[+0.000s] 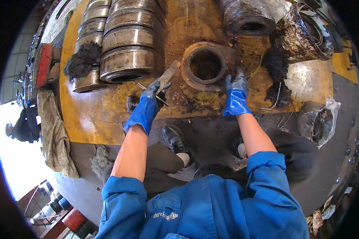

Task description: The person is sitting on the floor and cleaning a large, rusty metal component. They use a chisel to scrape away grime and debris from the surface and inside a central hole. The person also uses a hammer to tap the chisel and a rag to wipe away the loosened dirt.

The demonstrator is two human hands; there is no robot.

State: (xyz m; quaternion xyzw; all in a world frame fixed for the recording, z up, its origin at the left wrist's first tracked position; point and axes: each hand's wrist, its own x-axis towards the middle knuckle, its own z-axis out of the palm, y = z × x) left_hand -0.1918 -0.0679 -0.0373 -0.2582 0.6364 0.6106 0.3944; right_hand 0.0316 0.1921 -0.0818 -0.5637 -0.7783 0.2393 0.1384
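Observation:
In a blue rubber glove, my left hand [149,101] is closed around a flat metal scraper [169,75], whose broad end reaches toward the rim of a rusty metal ring [184,73]. Thin metal rods stick out beside that hand; whether they belong to the scraper I cannot tell. My right hand [237,93], gloved the same way, lies with fingers stretched along the ring's right side and seems to touch it. The ring sits with its round bore facing up on a grimy yellow board [107,129].
Rows of metal cylinders [127,57] lie at the far left, dark fibre waste [83,59] on them. A large cylinder [249,16] and a greasy ring-shaped part [303,34] lie far right. Black waste [277,65], a bent rod and a plastic-wrapped part [319,121] are right. A stained cloth [56,133] hangs left.

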